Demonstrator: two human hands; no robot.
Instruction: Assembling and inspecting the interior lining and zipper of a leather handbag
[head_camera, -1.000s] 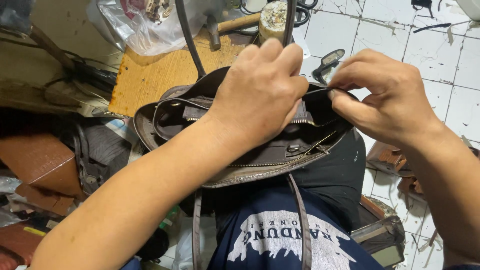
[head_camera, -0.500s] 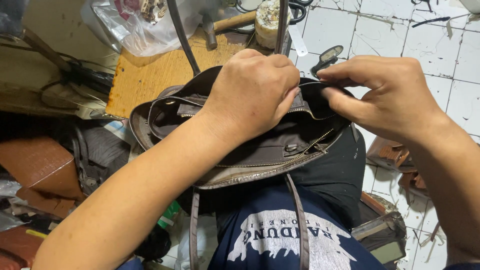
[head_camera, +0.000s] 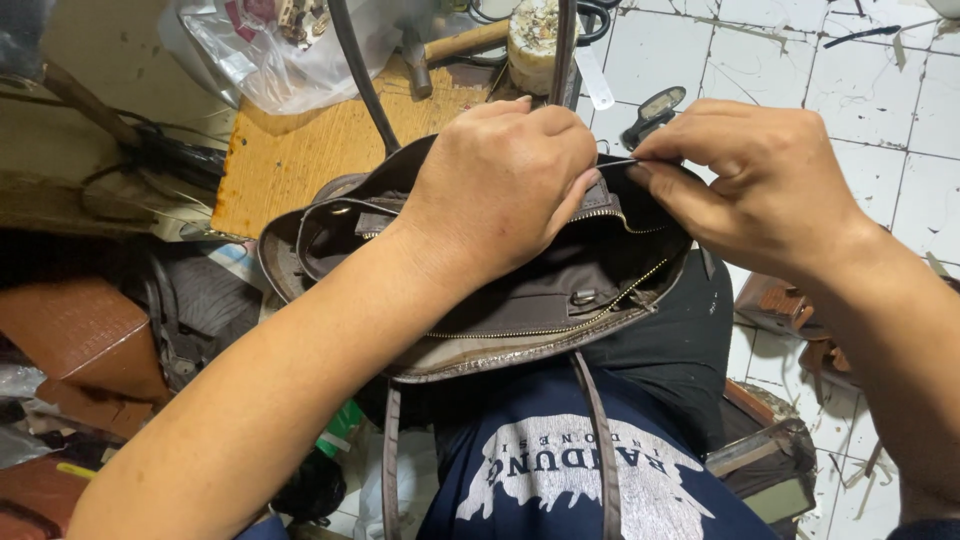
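A dark brown leather handbag (head_camera: 520, 310) rests open on my lap, its zipper and grey lining showing. My left hand (head_camera: 505, 185) is closed over the far rim of the bag at its middle. My right hand (head_camera: 745, 175) pinches the same rim just to the right, thumb and fingers pressed together on the edge; something thin may be between them, too small to tell. The two hands almost touch. The bag's straps (head_camera: 595, 440) hang down over my dark blue shirt, and two more straps (head_camera: 355, 75) rise beyond the bag.
A wooden board (head_camera: 300, 150) lies beyond the bag, with a hammer (head_camera: 450, 45), a clear plastic bag (head_camera: 290, 50) and a round tin (head_camera: 535, 40). Brown leather pieces (head_camera: 70, 335) pile up at left. White floor tiles (head_camera: 860, 90) lie to the right.
Both hands have stayed on the bag's far rim. The right hand's fingers shifted slightly along the edge towards the left hand. The bag barely moved.
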